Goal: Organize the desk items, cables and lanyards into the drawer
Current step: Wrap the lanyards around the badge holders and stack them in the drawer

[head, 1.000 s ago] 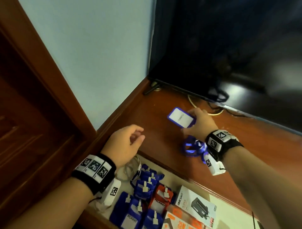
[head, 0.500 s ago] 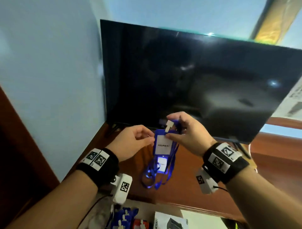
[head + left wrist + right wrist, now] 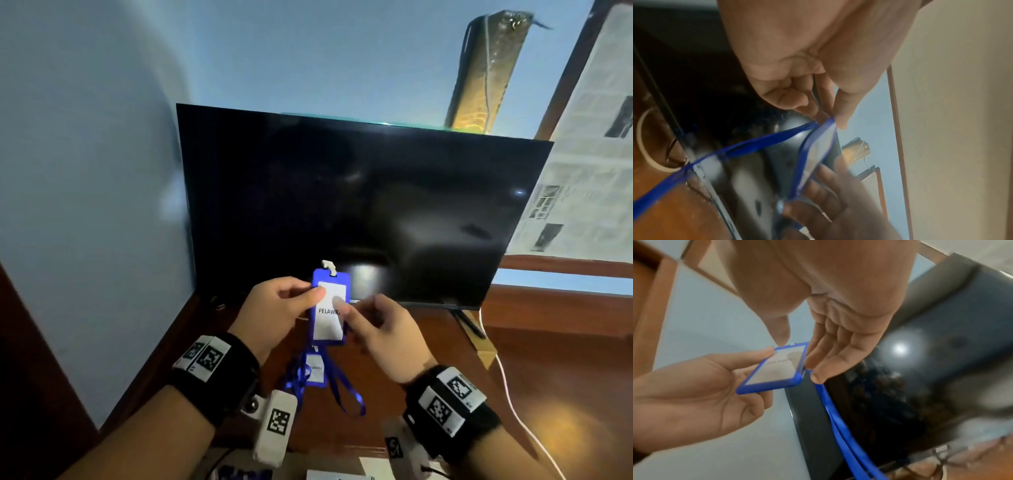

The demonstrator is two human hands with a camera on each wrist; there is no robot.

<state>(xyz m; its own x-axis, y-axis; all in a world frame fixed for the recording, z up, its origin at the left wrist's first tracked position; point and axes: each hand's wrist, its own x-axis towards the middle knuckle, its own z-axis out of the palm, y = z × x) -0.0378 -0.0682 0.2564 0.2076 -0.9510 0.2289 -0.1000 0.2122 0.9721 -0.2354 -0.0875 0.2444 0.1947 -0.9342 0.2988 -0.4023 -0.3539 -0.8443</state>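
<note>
Pinched between thumb and fingers, the blue badge holder (image 3: 329, 308) is held upright in the left hand (image 3: 274, 315), well above the worktop (image 3: 428, 387) and in front of the dark monitor (image 3: 359, 205). Its white card reads "PELAWAT", and a small white clip stands at its top edge. The right hand (image 3: 380, 332) meets the holder from the other side: its thumb lies on the card face, while the fingers (image 3: 826, 356), only loosely bent, touch the holder's edge. Whether that grip truly clamps the holder is hard to tell through the blur. A blue lanyard strap (image 3: 840, 426) hangs from the holder down toward the worktop, where a second blue badge holder (image 3: 313, 371) with the same white card hangs or lies among the strap's loops. A white cable (image 3: 513, 404) runs over the worktop at the right, below the monitor's foot.
</note>
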